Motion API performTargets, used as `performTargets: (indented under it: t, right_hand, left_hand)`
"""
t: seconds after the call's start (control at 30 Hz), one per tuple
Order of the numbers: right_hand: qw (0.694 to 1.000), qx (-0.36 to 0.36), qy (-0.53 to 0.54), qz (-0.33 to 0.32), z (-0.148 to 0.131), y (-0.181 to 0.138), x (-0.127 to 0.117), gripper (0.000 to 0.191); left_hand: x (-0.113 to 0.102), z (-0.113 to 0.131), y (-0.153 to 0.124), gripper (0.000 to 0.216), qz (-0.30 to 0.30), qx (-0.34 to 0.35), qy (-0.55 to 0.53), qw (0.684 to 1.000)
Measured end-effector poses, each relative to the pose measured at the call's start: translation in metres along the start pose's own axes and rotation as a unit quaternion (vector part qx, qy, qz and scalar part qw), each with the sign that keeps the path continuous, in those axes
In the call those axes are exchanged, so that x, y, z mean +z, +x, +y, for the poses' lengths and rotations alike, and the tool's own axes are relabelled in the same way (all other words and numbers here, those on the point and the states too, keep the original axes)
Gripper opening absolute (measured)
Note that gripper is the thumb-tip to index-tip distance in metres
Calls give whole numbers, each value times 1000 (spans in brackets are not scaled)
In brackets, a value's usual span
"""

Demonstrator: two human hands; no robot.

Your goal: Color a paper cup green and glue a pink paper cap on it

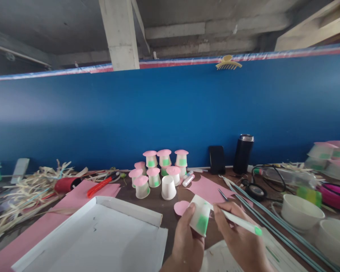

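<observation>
My left hand [188,241] is closed around a white paper cup [198,217] that lies tilted and carries a green patch on its side. In my right hand [240,238] is a white marker with a green end [242,222]; its tip meets the cup near the patch. Just behind the cup lies a round pink paper piece [181,207]. A plain white cup [169,187] stands upside down farther back. Beyond it, several upturned cups with pink paper tops [154,176] stand grouped, some stacked, many with green patches.
A white box lid [124,241] lies at left beside pink paper sheets [70,204], a red-handled cutter [100,186] and pale strips [36,185]. Back right are a black flask [243,154] and phone [217,160]. Blue-grey cords [272,215] and white bowls [302,212] lie right.
</observation>
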State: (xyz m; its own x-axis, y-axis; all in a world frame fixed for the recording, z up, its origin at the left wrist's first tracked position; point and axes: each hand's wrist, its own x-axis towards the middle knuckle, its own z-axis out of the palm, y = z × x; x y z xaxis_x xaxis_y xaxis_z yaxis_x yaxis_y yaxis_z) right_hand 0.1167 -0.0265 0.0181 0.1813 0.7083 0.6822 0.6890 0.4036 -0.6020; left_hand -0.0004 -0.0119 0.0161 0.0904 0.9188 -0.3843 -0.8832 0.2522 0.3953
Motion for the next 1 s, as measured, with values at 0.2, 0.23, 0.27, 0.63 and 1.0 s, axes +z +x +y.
performTargets:
  t: [0.2,0.23,0.27,0.63,1.0]
  right_hand:
    - [1000,-4,5,-2,-1,0,-1,17]
    - [1000,-7,6,-1,-1,0,-1,17]
    - [1000,-10,7,-1,-1,0,-1,17]
    - [1000,-13,6,7,-2,0,-1,16]
    - [1000,-12,11,-2,0,1,0,15]
  left_hand:
    - [-1,1,2,22,-6,1,3,1000]
    - [-1,1,2,21,-6,2,3,1000]
    - [-2,1,2,21,-8,1,4,1000]
    - [-2,0,2,25,-9,5,3,1000]
    - [-1,0,3,23,-4,4,2,1000]
